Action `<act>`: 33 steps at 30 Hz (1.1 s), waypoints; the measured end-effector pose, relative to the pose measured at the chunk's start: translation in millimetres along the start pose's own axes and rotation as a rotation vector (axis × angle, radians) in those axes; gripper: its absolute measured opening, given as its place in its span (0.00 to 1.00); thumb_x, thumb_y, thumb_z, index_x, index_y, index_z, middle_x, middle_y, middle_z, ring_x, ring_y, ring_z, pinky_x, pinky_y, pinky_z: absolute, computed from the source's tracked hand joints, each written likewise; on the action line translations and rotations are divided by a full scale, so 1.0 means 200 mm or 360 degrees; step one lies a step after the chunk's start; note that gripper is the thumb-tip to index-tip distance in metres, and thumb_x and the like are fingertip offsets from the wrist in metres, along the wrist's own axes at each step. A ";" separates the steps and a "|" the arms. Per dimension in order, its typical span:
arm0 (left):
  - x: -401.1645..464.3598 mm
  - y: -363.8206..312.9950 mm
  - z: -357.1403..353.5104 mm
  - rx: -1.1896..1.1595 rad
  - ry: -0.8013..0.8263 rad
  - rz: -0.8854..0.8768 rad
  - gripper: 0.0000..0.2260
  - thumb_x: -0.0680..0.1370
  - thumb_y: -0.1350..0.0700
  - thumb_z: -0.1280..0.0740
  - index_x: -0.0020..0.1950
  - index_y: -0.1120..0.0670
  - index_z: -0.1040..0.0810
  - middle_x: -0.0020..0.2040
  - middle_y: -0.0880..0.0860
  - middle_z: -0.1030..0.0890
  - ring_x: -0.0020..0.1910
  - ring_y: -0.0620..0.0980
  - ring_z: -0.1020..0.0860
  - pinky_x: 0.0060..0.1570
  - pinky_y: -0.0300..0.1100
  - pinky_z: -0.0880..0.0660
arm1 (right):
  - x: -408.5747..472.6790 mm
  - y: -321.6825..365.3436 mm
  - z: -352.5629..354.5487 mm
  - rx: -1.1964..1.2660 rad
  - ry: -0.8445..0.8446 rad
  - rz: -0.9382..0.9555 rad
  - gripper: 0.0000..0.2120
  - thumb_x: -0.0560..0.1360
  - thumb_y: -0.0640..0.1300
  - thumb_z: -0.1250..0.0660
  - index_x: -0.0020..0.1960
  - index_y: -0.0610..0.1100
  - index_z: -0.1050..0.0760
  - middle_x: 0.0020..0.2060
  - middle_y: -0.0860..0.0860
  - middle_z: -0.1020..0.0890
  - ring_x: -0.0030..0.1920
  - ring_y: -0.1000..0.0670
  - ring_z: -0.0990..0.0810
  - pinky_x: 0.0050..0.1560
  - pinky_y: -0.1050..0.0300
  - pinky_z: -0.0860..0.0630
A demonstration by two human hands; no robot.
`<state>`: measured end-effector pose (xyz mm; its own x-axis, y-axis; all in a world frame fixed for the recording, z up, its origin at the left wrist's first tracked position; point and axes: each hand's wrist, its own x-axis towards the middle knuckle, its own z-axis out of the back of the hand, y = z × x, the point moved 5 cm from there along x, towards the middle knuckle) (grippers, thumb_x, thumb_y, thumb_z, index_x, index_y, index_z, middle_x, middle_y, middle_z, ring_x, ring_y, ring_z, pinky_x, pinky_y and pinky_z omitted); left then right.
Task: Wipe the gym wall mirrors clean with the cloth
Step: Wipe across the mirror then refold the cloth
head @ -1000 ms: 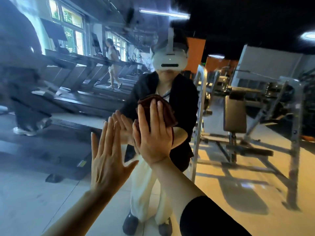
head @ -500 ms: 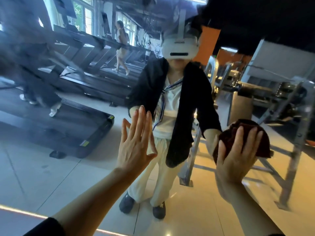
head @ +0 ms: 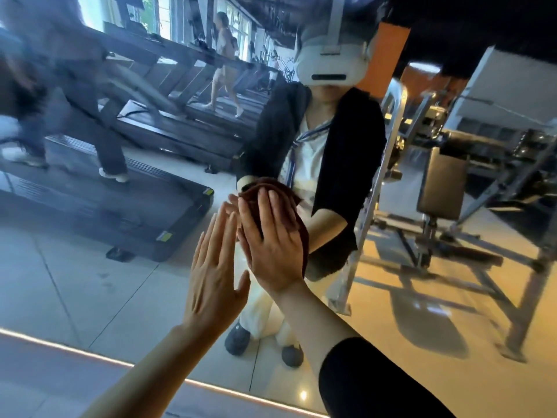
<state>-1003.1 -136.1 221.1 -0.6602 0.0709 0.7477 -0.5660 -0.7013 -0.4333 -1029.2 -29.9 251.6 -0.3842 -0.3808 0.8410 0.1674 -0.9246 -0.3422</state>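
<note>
The dark red cloth (head: 272,206) looks soft and light, pressed against the mirror (head: 90,282) under the flat, straight-fingered right hand (head: 272,239). It likely needs broad palm pressure (no pinching), while the left hand (head: 215,273) rests flat and empty on the glass just beside.

Cloth (head: 297,233): dark maroon-brown, plain. Sleeve (head: 370,384): black. In mirror (head: 75,282): headset (head: 330,63) white with black slot; jacket black over white top (blue-striped collar trim); trousers cream; shoes grey. Treadmills (head: 120,206) black, yellow-green label at corner. Wall panel (head: 384,55) orange. Floor tiles pale grey, amber-lit at right.
</note>
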 end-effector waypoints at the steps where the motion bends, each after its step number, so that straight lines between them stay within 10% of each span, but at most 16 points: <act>1: -0.03 0.02 -0.02 0.0005 0.0045 0.0060 0.51 0.67 0.63 0.21 0.82 0.57 0.48 0.82 0.55 0.49 0.81 0.54 0.48 0.72 0.63 0.35 | -0.01 0.00 -0.01 0.0005 0.0014 0.0048 0.28 0.84 0.53 0.40 0.80 0.44 0.43 0.75 0.38 0.32 0.77 0.39 0.39 0.78 0.46 0.44; 8: -0.11 -0.09 -0.17 -0.0010 0.0341 0.0126 0.53 0.68 0.58 0.22 0.82 0.54 0.56 0.82 0.56 0.55 0.81 0.55 0.55 0.77 0.61 0.48 | -0.35 -0.37 0.10 -0.0128 0.0093 0.0352 0.24 0.82 0.52 0.36 0.76 0.47 0.32 0.74 0.40 0.32 0.74 0.41 0.34 0.71 0.43 0.35; 16: -0.12 -0.13 -0.29 0.0244 0.0436 0.0143 0.62 0.69 0.50 0.21 0.78 0.52 0.72 0.79 0.52 0.70 0.80 0.55 0.63 0.76 0.64 0.59 | -0.91 -1.00 0.41 -0.0267 0.0257 0.0111 0.30 0.84 0.54 0.44 0.82 0.48 0.49 0.74 0.37 0.36 0.81 0.42 0.51 0.62 0.37 0.28; 20: -0.12 -0.12 -0.28 0.0332 0.0491 0.0064 0.63 0.69 0.51 0.21 0.76 0.50 0.76 0.79 0.55 0.69 0.80 0.60 0.60 0.74 0.61 0.64 | -0.92 -0.88 0.30 -0.0219 0.0193 -0.0123 0.29 0.85 0.54 0.47 0.82 0.46 0.51 0.76 0.35 0.41 0.81 0.40 0.51 0.69 0.40 0.39; 25: -0.11 -0.04 -0.19 0.0205 0.0382 -0.0062 0.56 0.66 0.60 0.21 0.81 0.51 0.57 0.81 0.57 0.51 0.79 0.56 0.50 0.75 0.64 0.51 | -0.74 -0.39 0.04 -0.0090 0.0239 0.0167 0.24 0.83 0.52 0.42 0.76 0.45 0.36 0.71 0.37 0.34 0.70 0.38 0.33 0.67 0.41 0.36; 33: -0.35 0.19 -0.16 0.0230 0.0514 0.0275 0.52 0.68 0.61 0.21 0.82 0.56 0.53 0.82 0.55 0.53 0.80 0.54 0.51 0.76 0.56 0.49 | -0.53 0.07 -0.15 -0.0162 0.0333 0.0500 0.29 0.82 0.50 0.44 0.81 0.46 0.46 0.78 0.43 0.38 0.78 0.43 0.44 0.78 0.43 0.53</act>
<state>-994.3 -145.8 136.2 -0.8740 0.1466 0.4633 -0.3730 -0.8134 -0.4463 -1013.3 -2.3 145.0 -0.5073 -0.6293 0.5888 0.2193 -0.7550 -0.6180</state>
